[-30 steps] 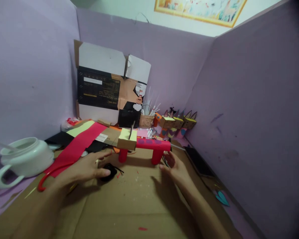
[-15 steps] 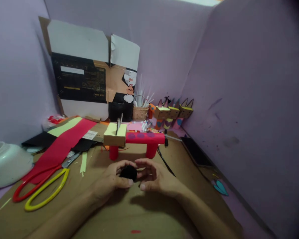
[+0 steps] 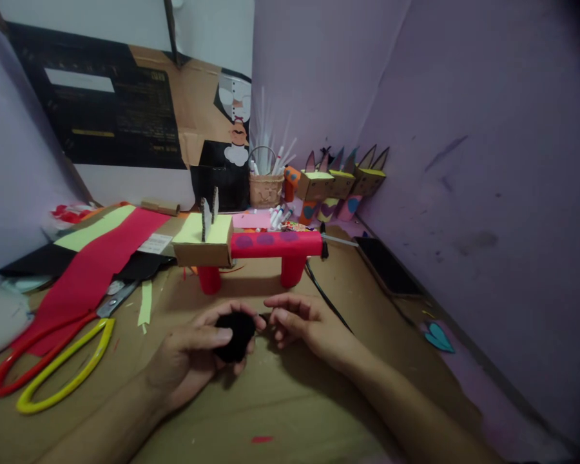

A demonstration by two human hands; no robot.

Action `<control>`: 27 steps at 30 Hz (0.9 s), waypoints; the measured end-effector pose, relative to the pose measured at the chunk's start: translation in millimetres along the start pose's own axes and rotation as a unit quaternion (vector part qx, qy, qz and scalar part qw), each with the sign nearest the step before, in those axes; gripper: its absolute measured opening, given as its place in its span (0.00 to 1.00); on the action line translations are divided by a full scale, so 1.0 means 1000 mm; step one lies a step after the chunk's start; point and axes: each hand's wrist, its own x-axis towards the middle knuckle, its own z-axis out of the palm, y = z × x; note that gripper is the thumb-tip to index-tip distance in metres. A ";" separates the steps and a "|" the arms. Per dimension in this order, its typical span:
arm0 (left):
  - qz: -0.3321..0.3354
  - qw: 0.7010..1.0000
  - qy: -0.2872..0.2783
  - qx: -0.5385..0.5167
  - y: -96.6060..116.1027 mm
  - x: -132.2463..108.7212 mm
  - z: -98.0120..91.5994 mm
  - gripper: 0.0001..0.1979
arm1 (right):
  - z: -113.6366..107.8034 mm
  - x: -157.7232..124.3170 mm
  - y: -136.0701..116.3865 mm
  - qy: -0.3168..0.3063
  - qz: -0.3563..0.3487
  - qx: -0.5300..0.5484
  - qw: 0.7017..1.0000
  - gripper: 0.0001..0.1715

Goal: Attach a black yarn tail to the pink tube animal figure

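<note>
My left hand (image 3: 193,351) is closed around a black ball of yarn (image 3: 239,335), its thumb lying across the front. Just to the right is my right hand (image 3: 309,325), its fingers curled and the thumb bent in. A short dark strand (image 3: 263,318) shows between the two hands, at the right fingertips. Behind them stands a cardboard animal figure, with a red tube body (image 3: 278,245) bearing purple spots, red tube legs and a box head (image 3: 203,241) topped with pale yellow-green paper and two upright ears.
Large scissors (image 3: 65,361) with red and yellow handles lie at the left by red paper (image 3: 91,277) and a white bowl (image 3: 0,319). Similar animal figures (image 3: 341,183), a basket of sticks (image 3: 265,190) and an opened carton (image 3: 125,116) stand behind. A phone (image 3: 389,267) lies right.
My left hand has turned and shifted slightly left, showing more of the black ball. My right hand's fingers have curled in more. The camera view has tilted down and moved closer.
</note>
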 end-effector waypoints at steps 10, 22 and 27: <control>0.022 0.998 -0.055 0.001 0.000 -0.003 0.002 0.18 | 0.008 -0.003 -0.003 -0.156 -0.036 -0.070 0.985 0.27; 0.003 0.999 -0.025 -0.028 -0.002 -0.004 0.004 0.18 | 0.008 -0.005 -0.006 0.079 -0.239 -0.152 0.956 0.13; -0.004 0.999 -0.026 -0.018 -0.009 0.001 0.008 0.19 | 0.013 -0.009 -0.003 0.108 -0.360 -0.250 0.892 0.05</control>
